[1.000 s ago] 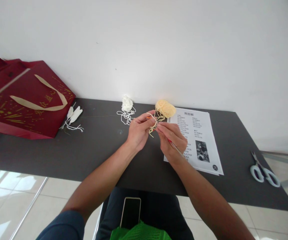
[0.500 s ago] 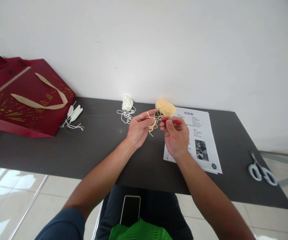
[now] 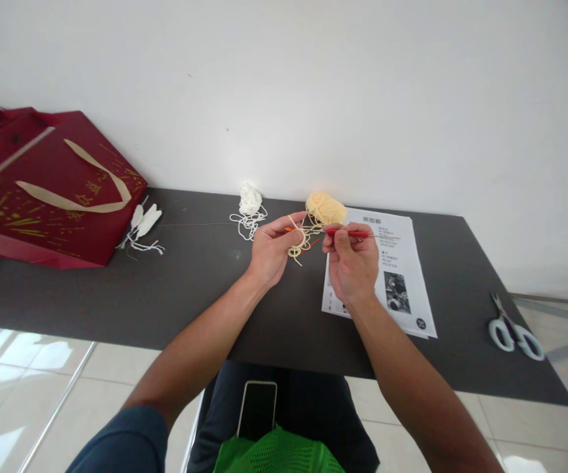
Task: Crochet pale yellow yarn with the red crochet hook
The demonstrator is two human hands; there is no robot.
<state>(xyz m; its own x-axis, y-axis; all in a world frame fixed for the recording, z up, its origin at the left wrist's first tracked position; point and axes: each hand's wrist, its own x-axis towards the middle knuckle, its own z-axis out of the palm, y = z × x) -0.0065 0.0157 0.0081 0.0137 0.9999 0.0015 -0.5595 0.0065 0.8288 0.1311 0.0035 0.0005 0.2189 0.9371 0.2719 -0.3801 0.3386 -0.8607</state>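
Observation:
My left hand (image 3: 272, 248) is closed on a small looped piece of pale yellow crochet work (image 3: 297, 249), with a strand of yarn over the raised forefinger. A bit of orange shows at its fingertips, too small to name. In my right hand (image 3: 353, 259) is a crochet hook (image 3: 350, 233) with a red grip, its thin metal shaft pointing left to the yarn at the left fingers. Whether the hook's tip sits inside a loop, I cannot tell. Just behind the hands rests a pale yellow ball of yarn (image 3: 327, 209).
Printed sheets (image 3: 417, 289) lie under and beyond my right hand. Scissors (image 3: 514, 332) rest at the table's right end. A white yarn bundle (image 3: 250, 199) is at the back. Left stand a red gift bag (image 3: 57, 197) and white crocheted pieces (image 3: 146, 222). A phone (image 3: 257, 408) lies on my lap.
My right hand has moved slightly right, away from the left, and the hook with it. More of its metal shaft shows between the hands. My left hand has hardly moved.

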